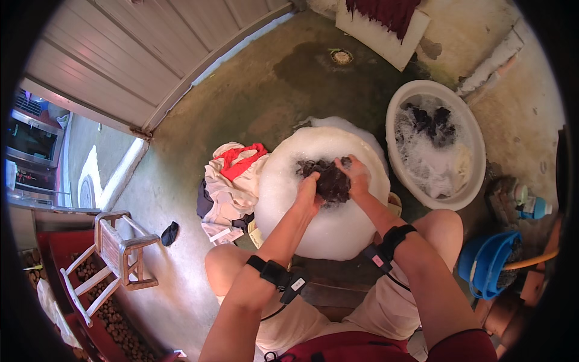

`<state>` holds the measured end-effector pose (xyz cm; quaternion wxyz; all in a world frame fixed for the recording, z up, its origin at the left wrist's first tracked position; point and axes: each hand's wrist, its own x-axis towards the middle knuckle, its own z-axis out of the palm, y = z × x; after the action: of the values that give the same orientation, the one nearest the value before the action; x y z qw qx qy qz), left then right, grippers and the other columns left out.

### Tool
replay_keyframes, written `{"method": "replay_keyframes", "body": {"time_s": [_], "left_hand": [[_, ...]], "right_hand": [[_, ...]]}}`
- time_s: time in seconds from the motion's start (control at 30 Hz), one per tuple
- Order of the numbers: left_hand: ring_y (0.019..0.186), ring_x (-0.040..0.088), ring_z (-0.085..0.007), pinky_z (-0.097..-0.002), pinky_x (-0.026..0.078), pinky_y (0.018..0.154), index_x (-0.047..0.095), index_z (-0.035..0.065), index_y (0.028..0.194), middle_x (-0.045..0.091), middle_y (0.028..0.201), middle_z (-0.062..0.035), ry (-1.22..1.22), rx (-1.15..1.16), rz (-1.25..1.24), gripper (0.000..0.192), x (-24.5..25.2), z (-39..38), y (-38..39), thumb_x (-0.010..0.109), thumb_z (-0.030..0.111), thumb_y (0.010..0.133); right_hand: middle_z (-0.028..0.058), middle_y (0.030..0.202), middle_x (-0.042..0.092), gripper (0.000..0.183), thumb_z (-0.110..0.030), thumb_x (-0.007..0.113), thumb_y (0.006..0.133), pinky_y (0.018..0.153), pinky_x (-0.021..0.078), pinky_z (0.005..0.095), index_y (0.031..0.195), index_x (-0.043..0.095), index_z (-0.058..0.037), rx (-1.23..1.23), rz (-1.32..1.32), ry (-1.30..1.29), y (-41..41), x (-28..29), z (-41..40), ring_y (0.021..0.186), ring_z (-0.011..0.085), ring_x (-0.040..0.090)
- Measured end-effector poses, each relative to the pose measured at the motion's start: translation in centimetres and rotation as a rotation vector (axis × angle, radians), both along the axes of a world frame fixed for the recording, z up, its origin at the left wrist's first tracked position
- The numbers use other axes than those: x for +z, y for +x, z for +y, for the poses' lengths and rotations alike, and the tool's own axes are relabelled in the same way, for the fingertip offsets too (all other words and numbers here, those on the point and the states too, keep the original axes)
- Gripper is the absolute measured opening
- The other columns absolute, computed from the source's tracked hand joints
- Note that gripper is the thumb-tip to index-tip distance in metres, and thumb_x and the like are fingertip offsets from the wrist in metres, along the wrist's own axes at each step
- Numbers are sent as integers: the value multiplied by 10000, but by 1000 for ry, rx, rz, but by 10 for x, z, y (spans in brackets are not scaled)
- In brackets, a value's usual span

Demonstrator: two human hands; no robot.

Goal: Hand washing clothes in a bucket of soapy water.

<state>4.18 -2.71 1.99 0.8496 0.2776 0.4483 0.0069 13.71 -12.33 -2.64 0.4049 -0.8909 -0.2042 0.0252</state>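
Note:
Thick white suds (289, 226) fill a round basin between my knees and hide its rim. A dark wet cloth (332, 181) is bunched up at the middle of the foam. Gripping its left side is my left hand (310, 192), thumb on top. My right hand (355, 175) holds the cloth's right side, with foam on the back of the hand. Under the suds, the rest of the cloth cannot be seen. Left of the basin lies a pile of pale clothes (233, 190) with a red garment (239, 160) on top.
To the right stands a white oval tub (472, 181) holding dark cloth and sudsy water. Beyond my right knee are a blue bucket (479, 262) and a blue bottle (533, 208). A wooden stool (111, 249) and a small black cloth (169, 234) are at the left.

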Motion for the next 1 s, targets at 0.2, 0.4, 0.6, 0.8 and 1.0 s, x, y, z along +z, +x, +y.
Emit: {"method": "replay_keyframes", "body": {"time_s": [0.2, 0.4, 0.6, 0.8, 1.0], "left_hand": [[1025, 458, -256, -486, 389, 758, 401, 143, 1139, 475, 1119, -87, 96, -38, 197, 413, -22, 12, -11, 493, 344, 790], [973, 473, -243, -430, 401, 723, 413, 189, 1123, 465, 1117, -33, 131, -178, 137, 409, -41, -7, -12, 506, 398, 784], [1086, 415, -226, -373, 348, 884, 436, 111, 1132, 437, 1182, -58, -260, -104, -25, 482, -17, 5, -2, 455, 456, 797], [934, 510, -214, -386, 419, 813, 497, 68, 1056, 531, 1034, -93, 145, -131, -828, 298, -96, 14, -14, 425, 257, 837], [795, 562, -213, -321, 483, 663, 518, -19, 995, 565, 914, -124, -47, 208, -97, 260, 10, -10, 21, 432, 66, 765]], "right_hand": [[220, 929, 527, 598, -336, 696, 651, 758, 411, 402, 1050, 422, 14, 199, 120, -132, -4, -43, -23, 887, 352, 516], [190, 980, 528, 474, -224, 638, 679, 829, 385, 382, 1054, 450, -5, 180, 137, -307, -6, -57, -16, 913, 331, 510], [131, 853, 541, 222, -137, 627, 646, 706, 415, 367, 821, 555, -21, 178, 0, 151, -28, 60, 16, 784, 305, 525], [138, 681, 494, 189, -131, 636, 643, 557, 407, 386, 708, 496, -23, 383, -209, 362, -77, 115, 36, 612, 305, 495], [137, 744, 598, 238, -143, 634, 694, 634, 460, 341, 865, 553, 2, 106, 17, 145, -10, 22, 8, 676, 241, 587]]}}
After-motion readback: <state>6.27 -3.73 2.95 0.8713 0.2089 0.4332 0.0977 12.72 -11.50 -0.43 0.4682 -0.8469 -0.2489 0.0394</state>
